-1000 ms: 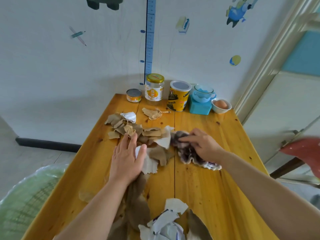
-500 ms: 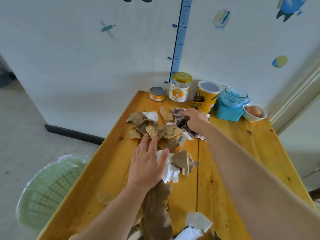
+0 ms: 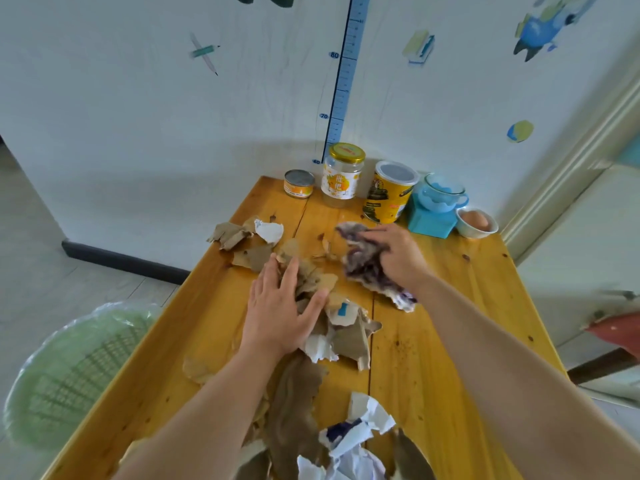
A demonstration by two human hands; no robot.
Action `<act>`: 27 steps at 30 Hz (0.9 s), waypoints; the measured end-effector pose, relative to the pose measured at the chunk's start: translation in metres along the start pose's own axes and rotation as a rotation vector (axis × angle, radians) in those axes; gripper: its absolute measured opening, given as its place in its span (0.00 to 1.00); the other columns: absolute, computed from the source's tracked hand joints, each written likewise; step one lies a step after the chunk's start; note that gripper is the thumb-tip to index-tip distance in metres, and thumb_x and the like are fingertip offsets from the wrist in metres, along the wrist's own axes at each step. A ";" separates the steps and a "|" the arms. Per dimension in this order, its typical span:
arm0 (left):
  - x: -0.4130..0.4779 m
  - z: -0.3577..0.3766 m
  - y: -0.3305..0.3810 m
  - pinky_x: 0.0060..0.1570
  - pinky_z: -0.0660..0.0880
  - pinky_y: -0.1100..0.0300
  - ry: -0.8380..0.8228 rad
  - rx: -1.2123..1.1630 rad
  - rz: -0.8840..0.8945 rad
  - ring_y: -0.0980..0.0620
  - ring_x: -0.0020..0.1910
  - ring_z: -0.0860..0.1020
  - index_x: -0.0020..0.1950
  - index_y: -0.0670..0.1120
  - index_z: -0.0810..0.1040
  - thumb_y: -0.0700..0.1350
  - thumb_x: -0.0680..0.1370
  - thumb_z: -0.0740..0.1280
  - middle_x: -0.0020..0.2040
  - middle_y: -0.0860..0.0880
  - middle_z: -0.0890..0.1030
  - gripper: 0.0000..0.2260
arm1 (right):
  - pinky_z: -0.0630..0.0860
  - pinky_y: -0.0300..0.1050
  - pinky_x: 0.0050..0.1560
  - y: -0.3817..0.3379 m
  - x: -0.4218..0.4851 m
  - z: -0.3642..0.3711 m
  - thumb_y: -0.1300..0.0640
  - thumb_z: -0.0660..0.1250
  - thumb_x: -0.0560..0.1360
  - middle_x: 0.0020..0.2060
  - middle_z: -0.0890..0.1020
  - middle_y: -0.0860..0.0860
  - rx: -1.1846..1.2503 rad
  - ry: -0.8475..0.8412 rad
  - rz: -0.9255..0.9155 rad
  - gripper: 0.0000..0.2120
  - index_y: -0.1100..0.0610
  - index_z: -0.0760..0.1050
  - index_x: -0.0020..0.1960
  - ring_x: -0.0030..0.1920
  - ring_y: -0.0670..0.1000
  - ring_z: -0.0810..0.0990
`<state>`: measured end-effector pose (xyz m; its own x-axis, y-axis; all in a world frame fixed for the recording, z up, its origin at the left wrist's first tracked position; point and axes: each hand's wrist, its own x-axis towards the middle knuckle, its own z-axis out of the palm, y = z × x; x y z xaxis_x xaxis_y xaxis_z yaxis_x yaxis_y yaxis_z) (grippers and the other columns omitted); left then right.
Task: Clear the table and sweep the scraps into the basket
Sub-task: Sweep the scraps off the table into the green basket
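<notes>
**Inventory, head view**

1. table (image 3: 450, 341): yellow-orange wood planks, runs from btm of frame up to the white wall.
2. paper scraps (image 3: 313, 280): torn brown pcs w/ a few white ones, loose heap at ctr of frame, trailing up-left toward the table's left edge. All on the table, none seen in the basket.
3. brown torn sheet (image 3: 294, 410): large, lower ctr, partly under the left forearm.
4. crumpled white paper (image 3: 360, 431): btm ctr, touching the sheet, some dark print on it.
5. left hand (image 3: 280, 313): palm down, fingers straight & spread, pressing flat on the heap. Grips nothing.
6. right hand (image 3: 398, 258): right of ctr, fingers curled round the purple-white wad (image 3: 363, 265). Wad sits on the table just right of the heap. Cloth or paper, can't tell.
7. basket (image 3: 69, 375): pale green lattice plastic w/ clear liner bag, on the floor at lower left of frame, beside the table's left edge.
8. Back row along the wall, left to right: small tin (image 3: 299, 183), glass jar (image 3: 343, 174) w/ yellow lid, yellow canister (image 3: 389, 192), blue cup (image 3: 443, 194) on blue box (image 3: 431, 223), white bowl (image 3: 469, 232) holding an egg (image 3: 479, 220).
9. height ruler (image 3: 343, 81): blue strip on the wall above the jar, cartoon stickers either side.
10. red object (image 3: 620, 330): right edge of frame, blurred, can't tell what.
</notes>
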<state>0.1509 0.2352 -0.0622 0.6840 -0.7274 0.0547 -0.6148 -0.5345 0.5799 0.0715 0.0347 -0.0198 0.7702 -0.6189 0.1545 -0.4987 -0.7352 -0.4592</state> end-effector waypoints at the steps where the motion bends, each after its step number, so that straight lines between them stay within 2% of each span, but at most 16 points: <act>1: 0.001 0.000 -0.001 0.72 0.45 0.52 -0.001 -0.002 0.003 0.46 0.76 0.44 0.76 0.52 0.47 0.66 0.75 0.51 0.77 0.46 0.43 0.33 | 0.73 0.46 0.54 0.012 -0.001 -0.011 0.71 0.54 0.73 0.59 0.76 0.55 0.025 0.081 0.074 0.24 0.52 0.75 0.62 0.57 0.55 0.75; 3: 0.002 0.002 -0.002 0.72 0.45 0.51 0.003 -0.005 0.010 0.46 0.76 0.45 0.76 0.52 0.48 0.68 0.73 0.48 0.77 0.45 0.45 0.35 | 0.76 0.48 0.45 0.045 -0.007 -0.029 0.68 0.55 0.74 0.50 0.80 0.55 0.030 0.169 0.229 0.23 0.49 0.75 0.62 0.47 0.55 0.78; 4: 0.002 0.003 -0.002 0.72 0.45 0.51 0.010 -0.006 0.015 0.46 0.76 0.45 0.76 0.53 0.49 0.69 0.71 0.46 0.77 0.45 0.46 0.37 | 0.75 0.49 0.43 0.062 -0.012 -0.036 0.67 0.54 0.74 0.48 0.80 0.54 -0.024 0.155 0.294 0.24 0.47 0.76 0.61 0.45 0.55 0.77; 5: 0.003 0.004 -0.003 0.72 0.45 0.51 0.016 -0.004 0.020 0.47 0.76 0.45 0.76 0.53 0.49 0.70 0.69 0.44 0.77 0.44 0.47 0.38 | 0.75 0.50 0.46 0.078 -0.016 -0.038 0.67 0.54 0.74 0.51 0.80 0.55 -0.115 0.110 0.344 0.24 0.47 0.76 0.61 0.47 0.56 0.76; 7: 0.004 0.006 -0.004 0.72 0.44 0.52 0.017 0.009 0.025 0.48 0.76 0.45 0.75 0.54 0.48 0.72 0.66 0.39 0.77 0.45 0.46 0.41 | 0.70 0.53 0.56 0.096 -0.029 -0.033 0.65 0.54 0.74 0.60 0.76 0.54 -0.273 0.032 0.384 0.22 0.49 0.75 0.62 0.58 0.58 0.72; 8: 0.005 0.007 -0.005 0.72 0.43 0.52 0.015 0.017 0.024 0.48 0.76 0.44 0.76 0.54 0.47 0.72 0.65 0.38 0.77 0.45 0.46 0.42 | 0.67 0.53 0.60 0.098 -0.033 -0.028 0.64 0.54 0.75 0.63 0.73 0.53 -0.304 0.031 0.377 0.22 0.48 0.74 0.63 0.63 0.57 0.69; 10: 0.006 0.008 -0.005 0.72 0.43 0.52 0.016 0.026 0.023 0.48 0.76 0.44 0.76 0.54 0.47 0.72 0.65 0.38 0.77 0.45 0.45 0.42 | 0.63 0.52 0.63 0.091 -0.034 -0.018 0.62 0.54 0.75 0.65 0.71 0.53 -0.322 0.047 0.332 0.23 0.45 0.72 0.65 0.66 0.56 0.66; 18: 0.005 0.007 -0.004 0.72 0.43 0.51 0.009 0.024 0.019 0.47 0.76 0.44 0.76 0.52 0.48 0.68 0.73 0.47 0.77 0.44 0.44 0.35 | 0.63 0.54 0.66 0.027 -0.005 0.015 0.61 0.53 0.76 0.65 0.68 0.53 -0.302 -0.067 0.160 0.24 0.41 0.69 0.66 0.66 0.55 0.65; 23: 0.006 0.006 -0.004 0.72 0.43 0.52 0.008 0.033 0.016 0.47 0.76 0.43 0.76 0.52 0.48 0.66 0.75 0.50 0.77 0.44 0.42 0.34 | 0.64 0.50 0.67 -0.011 0.001 0.035 0.67 0.53 0.73 0.63 0.70 0.51 -0.208 -0.201 -0.020 0.28 0.43 0.70 0.66 0.66 0.54 0.64; 25: 0.004 0.005 -0.003 0.72 0.44 0.51 -0.003 0.027 0.015 0.46 0.76 0.43 0.76 0.51 0.48 0.65 0.75 0.50 0.77 0.44 0.41 0.33 | 0.67 0.49 0.63 -0.011 -0.009 0.027 0.68 0.53 0.73 0.61 0.71 0.52 -0.143 -0.154 -0.044 0.27 0.46 0.72 0.65 0.64 0.54 0.66; 27: 0.004 0.004 -0.004 0.72 0.44 0.50 -0.006 0.001 0.017 0.46 0.76 0.43 0.76 0.51 0.49 0.65 0.75 0.51 0.77 0.44 0.41 0.33 | 0.68 0.48 0.58 -0.003 -0.021 0.005 0.67 0.54 0.74 0.60 0.72 0.53 -0.099 0.040 0.020 0.24 0.48 0.74 0.64 0.62 0.55 0.68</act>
<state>0.1547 0.2328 -0.0677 0.6711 -0.7390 0.0602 -0.6268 -0.5221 0.5784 0.0587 0.0510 -0.0261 0.7438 -0.6431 0.1821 -0.5522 -0.7448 -0.3746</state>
